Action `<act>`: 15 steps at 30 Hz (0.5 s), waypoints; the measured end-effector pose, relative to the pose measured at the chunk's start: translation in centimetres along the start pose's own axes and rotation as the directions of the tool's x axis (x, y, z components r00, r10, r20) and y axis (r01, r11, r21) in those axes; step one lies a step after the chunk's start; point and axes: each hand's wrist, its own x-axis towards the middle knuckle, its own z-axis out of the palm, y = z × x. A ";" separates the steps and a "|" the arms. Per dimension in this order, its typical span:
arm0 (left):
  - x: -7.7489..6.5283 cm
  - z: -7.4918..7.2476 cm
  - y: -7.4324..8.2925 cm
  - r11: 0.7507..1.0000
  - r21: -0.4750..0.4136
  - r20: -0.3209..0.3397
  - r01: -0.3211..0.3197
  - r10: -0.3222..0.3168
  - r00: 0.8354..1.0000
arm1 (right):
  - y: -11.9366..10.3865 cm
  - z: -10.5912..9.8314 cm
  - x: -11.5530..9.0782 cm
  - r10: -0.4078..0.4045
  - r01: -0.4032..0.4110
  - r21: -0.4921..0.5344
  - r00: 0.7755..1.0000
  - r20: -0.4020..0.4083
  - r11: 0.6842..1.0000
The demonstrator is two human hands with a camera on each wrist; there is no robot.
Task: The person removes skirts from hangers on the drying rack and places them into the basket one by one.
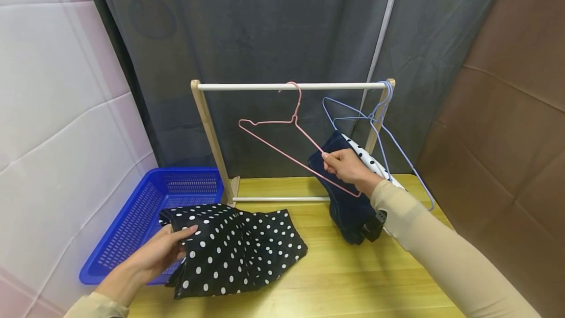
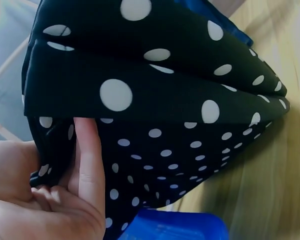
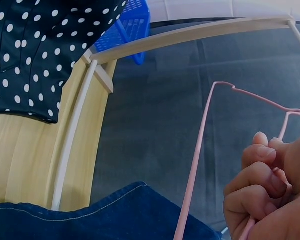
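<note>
Thumb and fingers of the left hand pinch dotted cloth, partly screening the blue basket, its contents hard to judge. The right hand curls round a pink hanger near the white rail.

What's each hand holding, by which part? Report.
The left hand holds the black polka-dot cloth by one edge; the right hand grips the pink hanger by a sloping shoulder.

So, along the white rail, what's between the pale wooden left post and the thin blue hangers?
One slim pink hanger, its hook at the white rail, gripped by the right hand. The head view shows this.
</note>
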 end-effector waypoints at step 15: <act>0.5 1.3 0.5 1.000 -0.018 -0.071 -0.024 0.023 0.997 | -0.1 0.2 0.0 -0.006 0.006 -0.016 1.000 -0.009 1.000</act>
